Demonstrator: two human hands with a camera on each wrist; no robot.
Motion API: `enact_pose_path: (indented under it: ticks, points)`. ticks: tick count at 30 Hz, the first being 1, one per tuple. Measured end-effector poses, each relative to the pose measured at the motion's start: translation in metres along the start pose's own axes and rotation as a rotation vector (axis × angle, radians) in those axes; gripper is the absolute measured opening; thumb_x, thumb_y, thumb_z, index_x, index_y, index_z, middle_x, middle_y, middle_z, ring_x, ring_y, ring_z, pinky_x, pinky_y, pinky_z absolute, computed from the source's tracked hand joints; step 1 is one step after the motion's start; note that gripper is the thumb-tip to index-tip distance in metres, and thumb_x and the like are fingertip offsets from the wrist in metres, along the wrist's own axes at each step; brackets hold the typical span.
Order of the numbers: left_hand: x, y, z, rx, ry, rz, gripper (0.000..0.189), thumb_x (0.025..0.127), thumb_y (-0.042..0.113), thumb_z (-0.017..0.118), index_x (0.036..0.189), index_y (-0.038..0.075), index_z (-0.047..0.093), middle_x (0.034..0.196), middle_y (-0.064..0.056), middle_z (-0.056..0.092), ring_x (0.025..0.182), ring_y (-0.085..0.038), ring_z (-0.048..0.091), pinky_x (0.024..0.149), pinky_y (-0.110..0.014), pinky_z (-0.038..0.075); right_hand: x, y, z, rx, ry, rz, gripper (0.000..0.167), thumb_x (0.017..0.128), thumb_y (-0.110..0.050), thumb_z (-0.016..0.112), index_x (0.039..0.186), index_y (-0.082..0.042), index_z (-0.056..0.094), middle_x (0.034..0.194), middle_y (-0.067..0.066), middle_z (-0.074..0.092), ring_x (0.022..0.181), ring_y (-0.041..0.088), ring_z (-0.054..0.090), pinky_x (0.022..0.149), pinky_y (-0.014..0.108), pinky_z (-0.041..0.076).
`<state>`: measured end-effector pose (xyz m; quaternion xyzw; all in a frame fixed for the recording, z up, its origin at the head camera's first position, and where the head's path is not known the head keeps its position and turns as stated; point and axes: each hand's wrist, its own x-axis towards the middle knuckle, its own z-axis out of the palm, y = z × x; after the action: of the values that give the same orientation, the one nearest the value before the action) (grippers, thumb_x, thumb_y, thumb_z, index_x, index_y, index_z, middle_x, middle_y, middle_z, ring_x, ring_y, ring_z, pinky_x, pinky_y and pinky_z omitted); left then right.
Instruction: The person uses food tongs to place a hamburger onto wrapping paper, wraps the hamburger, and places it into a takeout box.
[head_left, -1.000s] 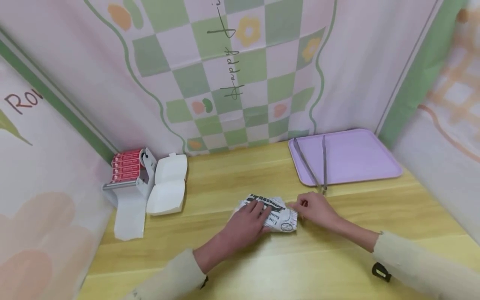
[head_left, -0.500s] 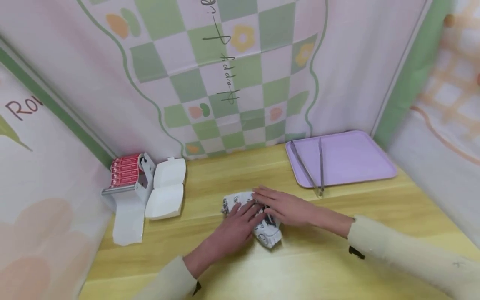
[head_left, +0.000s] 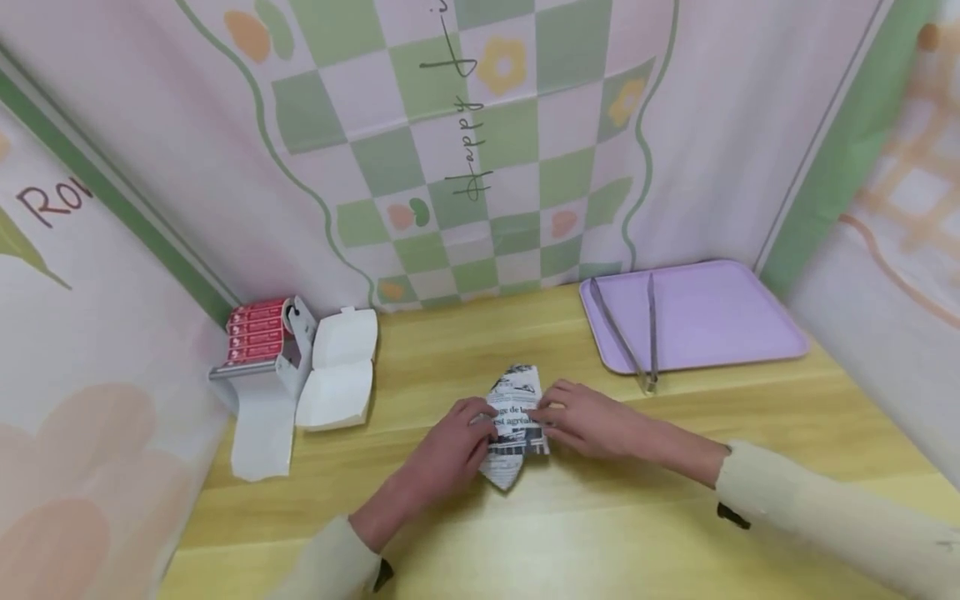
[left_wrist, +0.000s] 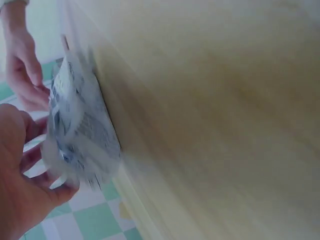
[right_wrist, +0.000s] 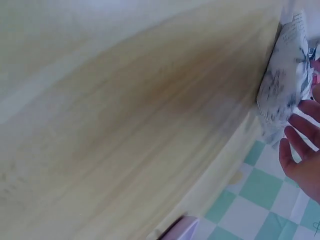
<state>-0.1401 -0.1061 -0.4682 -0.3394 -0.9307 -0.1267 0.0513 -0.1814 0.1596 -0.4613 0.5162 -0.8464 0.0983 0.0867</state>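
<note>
A packet wrapped in newsprint-patterned paper (head_left: 513, 417) lies on the wooden table, with a pointed paper flap toward the near side. My left hand (head_left: 450, 446) holds the packet's left side with curled fingers; the left wrist view shows them around the end of the crinkled wrapper (left_wrist: 82, 120). From the other side, my right hand (head_left: 592, 421) grips the right edge with its fingertips. In the right wrist view, the right hand's fingers (right_wrist: 300, 135) are bent and spread at the wrapper. What the paper contains is hidden.
An opened white paper box (head_left: 337, 371) stands at left beside a dispenser (head_left: 262, 350) with red-labelled rolls and a hanging white strip. On the far right, metal tongs (head_left: 651, 333) rest partly on a purple tray (head_left: 727, 317). A checkered cloth (head_left: 480, 167) hangs behind the table.
The packet has been turned on the table and shows a different face. My right hand moved from its right end onto its top, then back to the right edge; the left hand shifted left.
</note>
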Motion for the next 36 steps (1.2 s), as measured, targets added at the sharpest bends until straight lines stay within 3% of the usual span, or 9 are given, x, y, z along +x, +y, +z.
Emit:
enact_pose_path:
  ticks: [2, 6, 9, 11, 15, 18, 27, 31, 36]
  points:
    - [0.007, 0.001, 0.001, -0.004, 0.033, -0.034, 0.013, 0.1, 0.023, 0.057, 0.105, 0.014, 0.065, 0.117, 0.0, 0.06, 0.118, -0.018, 0.054, 0.1, -0.032, 0.051, 0.002, -0.002, -0.003, 0.034, 0.026, -0.011, 0.027, 0.095, -0.02, 0.065, 0.118, -0.008, 0.071, 0.105, 0.002, 0.069, 0.1, 0.016, 0.061, 0.089, 0.034, 0.055]
    - [0.021, 0.004, 0.006, 0.089, 0.036, -0.071, 0.031, 0.1, 0.039, 0.057, 0.114, 0.012, 0.056, 0.107, -0.001, 0.054, 0.103, -0.016, 0.05, 0.082, -0.028, 0.05, 0.015, -0.002, -0.006, 0.094, 0.108, 0.034, 0.01, 0.093, -0.015, 0.066, 0.095, -0.011, 0.076, 0.087, -0.004, 0.067, 0.081, 0.009, 0.06, 0.075, 0.026, 0.055]
    - [0.026, 0.005, 0.009, 0.134, -0.004, -0.08, 0.042, 0.1, 0.04, 0.058, 0.125, 0.007, 0.051, 0.115, -0.007, 0.052, 0.105, -0.019, 0.048, 0.082, -0.029, 0.05, 0.031, -0.001, -0.006, 0.096, 0.208, 0.119, 0.008, 0.092, -0.013, 0.068, 0.091, -0.011, 0.075, 0.087, -0.001, 0.069, 0.081, 0.012, 0.064, 0.074, 0.028, 0.056]
    - [0.026, 0.006, 0.01, 0.152, -0.039, -0.08, 0.049, 0.101, 0.036, 0.056, 0.135, 0.002, 0.047, 0.125, -0.012, 0.051, 0.114, -0.023, 0.05, 0.092, -0.032, 0.052, 0.041, -0.002, -0.005, 0.097, 0.223, 0.17, 0.017, 0.093, -0.015, 0.067, 0.105, -0.005, 0.074, 0.103, 0.007, 0.072, 0.096, 0.021, 0.067, 0.085, 0.035, 0.057]
    - [0.023, 0.009, 0.013, 0.206, -0.158, -0.092, 0.061, 0.107, 0.033, 0.038, 0.153, -0.006, 0.025, 0.154, -0.023, 0.035, 0.142, -0.033, 0.039, 0.114, -0.046, 0.04, 0.053, -0.006, 0.004, 0.139, 0.062, 0.208, 0.047, 0.102, -0.023, 0.055, 0.139, 0.006, 0.052, 0.139, 0.023, 0.058, 0.128, 0.037, 0.056, 0.107, 0.05, 0.046]
    - [0.022, 0.009, 0.014, 0.221, -0.234, -0.133, 0.065, 0.108, 0.036, 0.024, 0.157, -0.004, 0.011, 0.164, -0.021, 0.021, 0.152, -0.031, 0.024, 0.12, -0.05, 0.031, 0.05, -0.008, 0.016, 0.172, -0.083, 0.246, 0.058, 0.106, -0.029, 0.045, 0.151, 0.007, 0.033, 0.15, 0.026, 0.045, 0.138, 0.04, 0.046, 0.112, 0.055, 0.04]
    - [0.013, -0.003, 0.014, 0.138, -0.217, -0.301, 0.084, 0.103, 0.059, 0.032, 0.158, -0.002, 0.012, 0.162, -0.02, 0.028, 0.149, -0.032, 0.032, 0.121, -0.05, 0.029, 0.028, 0.009, 0.022, 0.226, -0.233, 0.349, 0.066, 0.107, -0.042, 0.036, 0.156, 0.001, 0.023, 0.162, 0.023, 0.025, 0.15, 0.041, 0.023, 0.116, 0.061, 0.03]
    - [0.011, -0.007, 0.015, 0.105, -0.207, -0.306, 0.086, 0.102, 0.062, 0.032, 0.159, 0.002, 0.011, 0.16, -0.019, 0.032, 0.147, -0.034, 0.035, 0.119, -0.054, 0.031, 0.03, 0.012, 0.009, 0.218, -0.301, 0.346, 0.072, 0.106, -0.047, 0.038, 0.157, 0.0, 0.02, 0.164, 0.021, 0.02, 0.152, 0.041, 0.015, 0.118, 0.063, 0.025]
    - [0.012, -0.005, 0.016, 0.073, -0.208, -0.302, 0.084, 0.101, 0.064, 0.032, 0.16, 0.008, 0.012, 0.158, -0.016, 0.036, 0.143, -0.037, 0.039, 0.11, -0.065, 0.035, 0.046, 0.006, -0.008, 0.192, -0.268, 0.317, 0.072, 0.103, -0.046, 0.047, 0.154, 0.002, 0.029, 0.161, 0.021, 0.028, 0.151, 0.042, 0.02, 0.119, 0.063, 0.02]
